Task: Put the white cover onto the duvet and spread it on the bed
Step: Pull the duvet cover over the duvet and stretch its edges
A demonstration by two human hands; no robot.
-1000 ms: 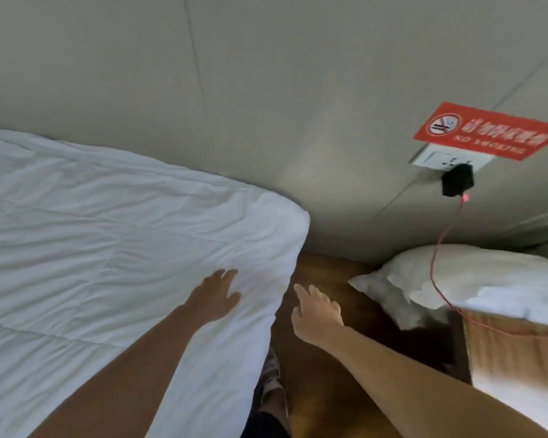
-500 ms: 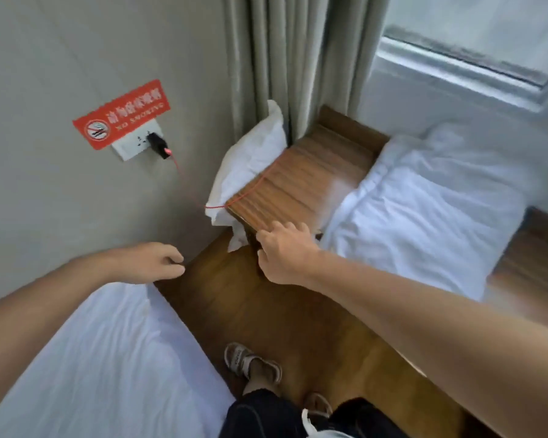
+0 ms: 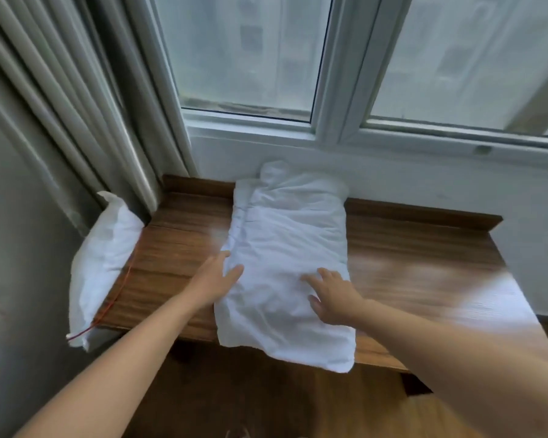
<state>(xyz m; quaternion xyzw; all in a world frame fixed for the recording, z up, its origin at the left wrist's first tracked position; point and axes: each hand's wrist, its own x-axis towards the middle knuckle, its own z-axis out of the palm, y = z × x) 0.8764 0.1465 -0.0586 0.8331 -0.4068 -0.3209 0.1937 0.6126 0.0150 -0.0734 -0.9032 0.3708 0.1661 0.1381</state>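
the right side of the wooden tabletop (image 3: 184,251) is smeared by glare and motion blur, and the person's arms run off the bottom edge. the folded white cover (image 3: 285,267) lies lengthwise on that tabletop under the window (image 3: 250,58), its near end hanging over the front edge. the left hand (image 3: 214,276) rests at the cover's left edge, fingers straight and a little apart. the right hand (image 3: 332,295) lies flat on top of the cover, fingers spread, gripping nothing. a pillow (image 3: 102,263) is wedged between the tabletop and the wall beside the curtain (image 3: 86,99), with a red cable (image 3: 114,300) along it. half a second ago both hands were short of the cover, fingers curled; the bed has since dropped out of sight.
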